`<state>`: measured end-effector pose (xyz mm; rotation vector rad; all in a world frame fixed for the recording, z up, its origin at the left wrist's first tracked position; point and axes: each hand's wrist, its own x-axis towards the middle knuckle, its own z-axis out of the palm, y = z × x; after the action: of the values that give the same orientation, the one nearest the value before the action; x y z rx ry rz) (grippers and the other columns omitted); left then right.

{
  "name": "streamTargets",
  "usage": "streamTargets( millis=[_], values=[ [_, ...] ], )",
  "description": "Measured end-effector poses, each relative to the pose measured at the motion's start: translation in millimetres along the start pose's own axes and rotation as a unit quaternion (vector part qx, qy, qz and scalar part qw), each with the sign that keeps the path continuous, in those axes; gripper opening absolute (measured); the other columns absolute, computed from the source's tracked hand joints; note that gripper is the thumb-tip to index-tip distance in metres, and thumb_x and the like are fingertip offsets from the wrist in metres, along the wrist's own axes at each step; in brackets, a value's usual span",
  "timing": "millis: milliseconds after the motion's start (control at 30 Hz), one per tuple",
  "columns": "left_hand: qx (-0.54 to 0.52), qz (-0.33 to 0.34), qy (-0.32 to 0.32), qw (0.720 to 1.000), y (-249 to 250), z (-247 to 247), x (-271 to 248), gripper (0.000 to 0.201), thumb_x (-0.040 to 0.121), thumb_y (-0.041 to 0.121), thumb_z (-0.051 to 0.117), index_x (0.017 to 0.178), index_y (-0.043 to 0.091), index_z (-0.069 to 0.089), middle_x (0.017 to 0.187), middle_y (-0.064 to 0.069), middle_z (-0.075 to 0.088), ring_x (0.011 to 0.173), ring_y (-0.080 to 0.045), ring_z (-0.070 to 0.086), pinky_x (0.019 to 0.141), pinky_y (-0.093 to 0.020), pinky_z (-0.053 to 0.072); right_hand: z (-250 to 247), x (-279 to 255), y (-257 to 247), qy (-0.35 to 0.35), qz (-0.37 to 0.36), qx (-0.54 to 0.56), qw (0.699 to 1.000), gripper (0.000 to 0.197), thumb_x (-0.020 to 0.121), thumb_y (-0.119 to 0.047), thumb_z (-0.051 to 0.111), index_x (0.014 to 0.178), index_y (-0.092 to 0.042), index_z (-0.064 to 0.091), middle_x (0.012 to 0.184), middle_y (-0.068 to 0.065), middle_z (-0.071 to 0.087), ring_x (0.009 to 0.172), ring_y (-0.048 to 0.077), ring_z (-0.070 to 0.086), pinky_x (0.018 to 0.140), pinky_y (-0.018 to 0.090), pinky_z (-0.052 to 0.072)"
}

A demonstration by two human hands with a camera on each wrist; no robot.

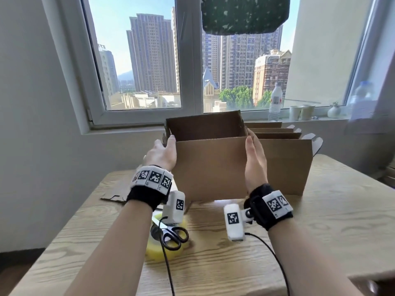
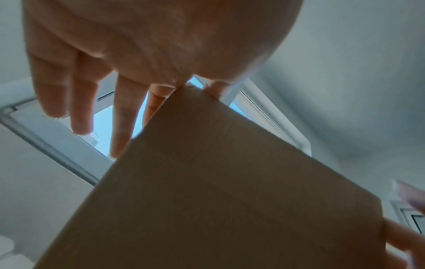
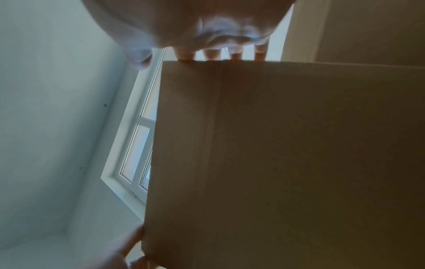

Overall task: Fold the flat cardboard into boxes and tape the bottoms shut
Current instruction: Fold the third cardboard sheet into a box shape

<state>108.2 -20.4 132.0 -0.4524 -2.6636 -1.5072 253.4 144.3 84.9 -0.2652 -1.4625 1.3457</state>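
Observation:
A brown cardboard box (image 1: 211,167), opened into a rectangle with its top open, is held upright over the wooden table (image 1: 320,221) between my hands. My left hand (image 1: 164,152) straddles its near left corner, thumb at the rim and straight fingers along the left side. In the left wrist view the box (image 2: 218,200) sits in the fork between the thumb and the index finger of that hand (image 2: 138,54). My right hand (image 1: 255,163) lies flat against the right corner, thumb toward the front face. In the right wrist view its fingers (image 3: 211,52) pass behind the edge of the box (image 3: 287,154).
Black-handled scissors (image 1: 171,233) lie on a yellow tape roll (image 1: 164,251) near my left forearm. A flat cardboard piece (image 1: 113,196) lies at the table's left edge. More upright cardboard boxes (image 1: 286,165) stand behind on the right. A water bottle (image 1: 275,101) and cups (image 1: 301,112) stand on the windowsill.

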Motion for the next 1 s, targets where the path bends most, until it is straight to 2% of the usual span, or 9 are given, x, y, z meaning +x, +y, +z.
streamTargets(
  millis=[100, 167, 233, 333, 500, 600, 700, 900, 1000],
  values=[
    [-0.137, 0.088, -0.003, 0.987, -10, 12, -3, 0.041, 0.096, 0.038, 0.045, 0.136, 0.027, 0.046, 0.118, -0.005, 0.059, 0.112, -0.029, 0.053, 0.096, -0.035, 0.035, -4, -14, 14, 0.040, -0.031, 0.009, 0.999, 0.037, 0.101, -0.043, 0.047, 0.134, -0.031, 0.059, 0.135, -0.015, 0.059, 0.129, -0.003, 0.049, 0.114, 0.026, 0.034],
    [-0.271, 0.122, -0.037, 0.954, -17, 16, -8, 0.049, 0.083, 0.035, 0.054, 0.132, 0.042, 0.054, 0.124, 0.008, 0.064, 0.117, -0.022, 0.057, 0.109, -0.040, 0.038, -7, -23, 24, 0.050, -0.048, 0.007, 0.998, 0.039, 0.097, -0.045, 0.050, 0.130, -0.027, 0.062, 0.136, -0.013, 0.059, 0.130, 0.000, 0.049, 0.115, 0.032, 0.035],
    [-0.372, 0.144, -0.062, 0.915, -28, 20, -12, 0.051, 0.079, 0.026, 0.059, 0.128, 0.036, 0.064, 0.129, 0.005, 0.066, 0.125, -0.019, 0.058, 0.114, -0.047, 0.037, -10, -32, 33, 0.054, -0.063, 0.005, 0.997, 0.040, 0.093, -0.045, 0.055, 0.126, -0.024, 0.066, 0.139, -0.011, 0.057, 0.132, 0.001, 0.048, 0.117, 0.038, 0.035],
    [-0.418, 0.168, -0.078, 0.889, -38, 18, -27, 0.043, 0.089, 0.018, 0.059, 0.132, 0.020, 0.062, 0.131, 0.005, 0.065, 0.129, -0.011, 0.054, 0.117, -0.043, 0.034, -15, -39, 40, 0.046, -0.081, -0.002, 0.996, 0.041, 0.088, -0.039, 0.065, 0.127, -0.025, 0.066, 0.142, -0.011, 0.055, 0.135, 0.004, 0.047, 0.116, 0.046, 0.036],
    [-0.392, 0.197, -0.135, 0.889, -58, 15, -44, 0.032, 0.098, 0.027, 0.057, 0.129, 0.023, 0.064, 0.136, 0.016, 0.059, 0.132, 0.004, 0.046, 0.120, -0.037, 0.028, -24, -49, 46, 0.039, -0.084, -0.021, 0.996, 0.044, 0.080, -0.040, 0.075, 0.122, -0.029, 0.068, 0.143, -0.011, 0.055, 0.137, 0.006, 0.046, 0.113, 0.048, 0.039],
    [-0.318, 0.228, -0.151, 0.908, -67, 17, -49, 0.045, 0.077, 0.055, 0.069, 0.115, 0.032, 0.073, 0.145, 0.011, 0.052, 0.139, 0.001, 0.039, 0.121, -0.039, 0.025, -26, -58, 47, 0.029, -0.069, -0.032, 0.997, 0.041, 0.074, -0.046, 0.079, 0.111, -0.030, 0.072, 0.138, -0.009, 0.060, 0.137, 0.007, 0.046, 0.113, 0.049, 0.040],
    [-0.292, 0.221, -0.148, 0.919, -74, 17, -47, 0.057, 0.059, 0.071, 0.079, 0.109, 0.043, 0.074, 0.142, 0.021, 0.053, 0.140, -0.001, 0.037, 0.120, -0.045, 0.027, -29, -65, 43, 0.032, -0.056, -0.050, 0.997, 0.041, 0.070, -0.050, 0.080, 0.105, -0.029, 0.072, 0.121, -0.013, 0.070, 0.139, 0.002, 0.041, 0.113, 0.047, 0.039],
    [-0.256, 0.216, -0.139, 0.932, -76, 20, -49, 0.069, 0.055, 0.054, 0.087, 0.117, 0.032, 0.068, 0.140, 0.018, 0.054, 0.138, -0.001, 0.041, 0.119, -0.037, 0.031, -30, -71, 41, 0.064, -0.021, -0.102, 0.992, 0.032, 0.070, -0.056, 0.079, 0.097, -0.040, 0.072, 0.113, -0.024, 0.068, 0.134, 0.003, 0.048, 0.111, 0.040, 0.043],
    [-0.246, 0.196, -0.093, 0.945, -74, 21, -50, 0.074, 0.053, 0.054, 0.091, 0.120, 0.036, 0.068, 0.131, 0.010, 0.063, 0.128, -0.005, 0.052, 0.114, -0.037, 0.039, -28, -71, 42, 0.081, -0.020, -0.142, 0.986, 0.051, 0.066, -0.073, 0.074, 0.101, -0.036, 0.073, 0.120, -0.009, 0.069, 0.123, 0.009, 0.059, 0.104, 0.039, 0.049]
  ],
)
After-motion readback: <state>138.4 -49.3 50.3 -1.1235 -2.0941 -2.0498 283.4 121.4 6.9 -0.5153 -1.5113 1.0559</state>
